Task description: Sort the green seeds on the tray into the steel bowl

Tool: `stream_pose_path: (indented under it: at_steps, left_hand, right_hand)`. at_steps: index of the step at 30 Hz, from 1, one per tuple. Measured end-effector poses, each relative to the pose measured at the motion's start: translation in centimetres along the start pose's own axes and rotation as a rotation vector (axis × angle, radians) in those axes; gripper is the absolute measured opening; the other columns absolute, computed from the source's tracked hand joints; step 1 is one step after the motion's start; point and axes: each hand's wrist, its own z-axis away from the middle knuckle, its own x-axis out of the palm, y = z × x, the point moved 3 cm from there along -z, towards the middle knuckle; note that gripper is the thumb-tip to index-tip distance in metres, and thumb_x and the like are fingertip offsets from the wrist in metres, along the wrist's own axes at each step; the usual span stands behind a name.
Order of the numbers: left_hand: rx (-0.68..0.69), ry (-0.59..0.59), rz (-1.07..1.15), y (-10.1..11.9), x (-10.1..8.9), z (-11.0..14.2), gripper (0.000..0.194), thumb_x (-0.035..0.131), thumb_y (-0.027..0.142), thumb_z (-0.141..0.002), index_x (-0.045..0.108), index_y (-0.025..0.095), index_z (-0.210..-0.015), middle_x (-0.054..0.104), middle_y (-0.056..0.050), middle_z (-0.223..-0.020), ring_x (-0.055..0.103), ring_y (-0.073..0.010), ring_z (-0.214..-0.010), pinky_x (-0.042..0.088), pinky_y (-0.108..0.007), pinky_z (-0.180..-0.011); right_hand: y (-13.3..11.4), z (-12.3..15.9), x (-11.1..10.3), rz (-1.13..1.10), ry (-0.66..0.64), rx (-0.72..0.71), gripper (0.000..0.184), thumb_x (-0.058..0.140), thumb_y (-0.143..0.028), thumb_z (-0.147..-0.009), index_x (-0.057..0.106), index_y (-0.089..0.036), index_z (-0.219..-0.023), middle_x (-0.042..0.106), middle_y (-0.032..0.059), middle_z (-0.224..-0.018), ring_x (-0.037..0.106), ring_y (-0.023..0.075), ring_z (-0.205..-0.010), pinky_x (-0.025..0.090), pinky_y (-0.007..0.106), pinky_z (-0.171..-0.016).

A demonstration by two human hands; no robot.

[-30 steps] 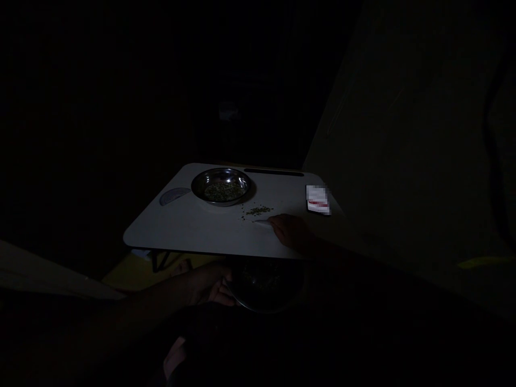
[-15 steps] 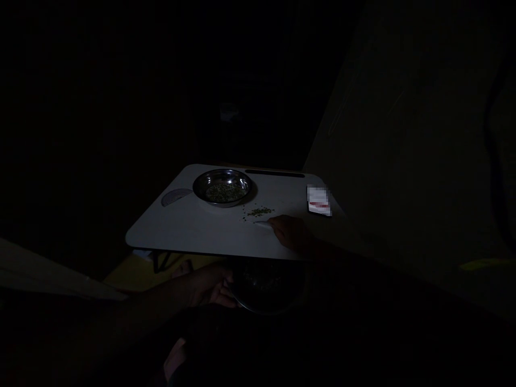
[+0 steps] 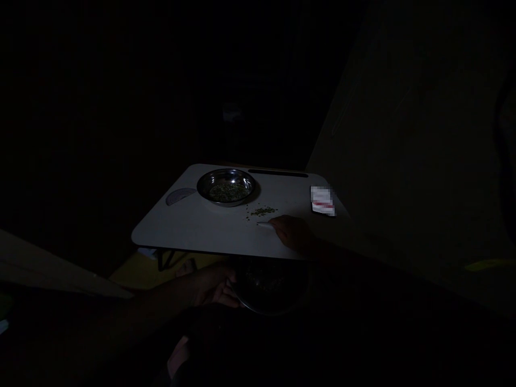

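My left hand (image 3: 220,287) is closed on the rim of a dark metal bowl (image 3: 270,301), held just below the near edge of the white folding table (image 3: 193,231). What lies inside that bowl is too dark to make out. Over the tabletop, my right hand (image 3: 292,231) grips a pale, narrow, pointed tool (image 3: 265,224) whose kind I cannot tell. Its tip is beside a small scatter of greenish bits (image 3: 264,211). Behind them, to the left, a shiny steel bowl (image 3: 227,201) stands upright with many similar greenish bits in it.
A phone with a lit, blurred screen (image 3: 322,201) lies at the table's right side. At the left lies a clear half-round protractor (image 3: 180,196). A dark slot (image 3: 278,173) runs along the far edge. A wall (image 3: 411,150) rises on the right; the surroundings are very dark.
The whole view has shifted slightly, so everything appears a little further right. Both hands keep their holds, and the scattered bits look much the same.
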Motion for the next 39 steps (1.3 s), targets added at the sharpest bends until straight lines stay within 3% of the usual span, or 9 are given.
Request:
stream_pose_path:
  at_steps: [18, 24, 39]
  left_hand:
    - [0.019, 0.032, -0.007, 0.2, 0.0, 0.1, 0.013, 0.041, 0.018, -0.054, 0.049, 0.014, -0.063, 0.057, -0.002, -0.051, 0.055, -0.0129, -0.053, 0.040, -0.027, -0.060]
    - [0.007, 0.027, -0.021, -0.1, -0.4, -0.3, 0.010, 0.040, 0.018, -0.054, 0.050, 0.015, -0.055, 0.058, -0.003, -0.053, 0.056, -0.0149, -0.058, 0.040, -0.027, -0.062]
    - [0.016, 0.034, -0.023, 0.1, -0.1, -0.1, 0.014, 0.040, 0.018, -0.054, 0.048, 0.013, -0.064, 0.058, -0.004, -0.056, 0.056, -0.0147, -0.057, 0.039, -0.029, -0.064]
  right_hand:
    - [-1.7, 1.4, -0.7, -0.087, -0.040, -0.091, 0.028, 0.032, -0.016, -0.072, 0.050, -0.016, -0.093, 0.056, 0.0055, -0.084, 0.048, 0.0133, -0.075, 0.034, 0.024, -0.062]
    - [-2.8, 2.4, -0.8, -0.142, -0.020, -0.189, 0.029, 0.030, -0.016, -0.073, 0.048, -0.015, -0.096, 0.056, 0.0046, -0.082, 0.047, 0.0126, -0.073, 0.033, 0.024, -0.062]
    - [-4.8, 3.8, -1.3, -0.198, -0.034, -0.270, 0.025, 0.032, -0.018, -0.072, 0.050, -0.015, -0.088, 0.056, 0.0041, -0.081, 0.047, 0.0136, -0.076, 0.034, 0.026, -0.064]
